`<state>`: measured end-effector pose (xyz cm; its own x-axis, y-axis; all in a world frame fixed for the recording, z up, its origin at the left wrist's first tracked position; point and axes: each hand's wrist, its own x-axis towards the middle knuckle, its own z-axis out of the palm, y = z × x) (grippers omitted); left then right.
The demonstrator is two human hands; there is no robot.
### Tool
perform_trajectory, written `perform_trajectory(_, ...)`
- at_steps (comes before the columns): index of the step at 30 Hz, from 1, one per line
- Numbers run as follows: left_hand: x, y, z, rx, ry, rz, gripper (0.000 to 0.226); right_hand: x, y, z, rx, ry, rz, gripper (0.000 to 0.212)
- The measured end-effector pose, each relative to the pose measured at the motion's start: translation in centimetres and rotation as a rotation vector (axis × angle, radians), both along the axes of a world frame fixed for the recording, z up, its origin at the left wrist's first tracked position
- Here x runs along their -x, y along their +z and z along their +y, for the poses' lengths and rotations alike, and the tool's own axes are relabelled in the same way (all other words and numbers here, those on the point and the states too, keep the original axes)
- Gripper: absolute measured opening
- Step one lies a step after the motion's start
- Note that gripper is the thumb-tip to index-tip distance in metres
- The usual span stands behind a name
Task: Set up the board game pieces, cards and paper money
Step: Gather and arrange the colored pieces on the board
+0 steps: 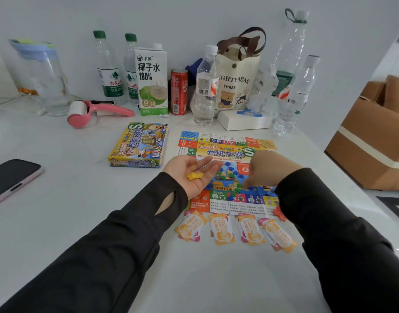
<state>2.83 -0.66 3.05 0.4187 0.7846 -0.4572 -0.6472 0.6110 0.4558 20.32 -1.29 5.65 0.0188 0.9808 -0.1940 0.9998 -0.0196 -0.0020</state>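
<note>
**Yellow pieces in my left palm, right hand down on the board**

My left hand (185,166) lies palm up with the fingers loosely straight. A small clump of yellow pieces (195,175) rests in the palm, too bunched for me to count. My right hand (266,169) is turned knuckles up, with its fingertips (246,185) pointing down at the near middle of the game board (227,152). I cannot tell whether they pinch anything.

The board lies flat on the white table (81,199), under both hands. Blue pieces (227,164) are scattered over its centre picture, and a few green pieces (233,194) sit near its near edge. Red pieces (278,212) lie by its near right corner, partly behind my right sleeve.

Just nearer than the board, four bundles of orange paper notes (222,229) sit in a row from left to right. The one game box (138,144) lies closed just left of the board.

Along the far wall stand five clear bottles: two green-capped bottles (107,66) on the left, one white-capped bottle (205,86) in the middle, and two on the right. Among them stand one coconut water carton (152,80), one red can (178,91) and one tote bag (235,82). One phone (11,177) lies at the left edge.
</note>
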Motion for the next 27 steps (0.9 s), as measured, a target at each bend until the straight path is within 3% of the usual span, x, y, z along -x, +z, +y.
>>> perform_trajectory(3, 0.2, 0.0, 0.1, -0.001, 0.010, 0.005, 0.033, 0.1, -0.3, 0.2, -0.034, -0.003, -0.022, 0.047)
perform_trajectory(13, 0.2, 0.0, 0.1, -0.002, 0.020, 0.031, 0.033, 0.7, -0.6, 0.8, -0.071, -0.029, 0.060, 0.022)
perform_trajectory(15, 0.1, 0.1, 0.1, 0.000, 0.027, 0.031, 0.033, 1.0, 0.2, 0.6, -0.169, -0.006, 0.158, 0.015)
perform_trajectory(19, -0.2, 0.6, -0.1, -0.001, 0.011, 0.049, 0.035, 3.2, 2.3, -0.7, -0.488, 0.087, 0.629, 0.011)
perform_trajectory(23, -0.4, 0.9, -0.6, 0.026, 0.034, 0.033, 0.037, 5.0, 1.9, -1.2, -0.421, 0.209, 0.595, 0.007)
perform_trajectory(27, -0.2, 0.8, -0.4, 0.091, 0.025, 0.001, 0.040, 3.9, 2.0, -0.9, -0.536, 0.164, 0.637, 0.012)
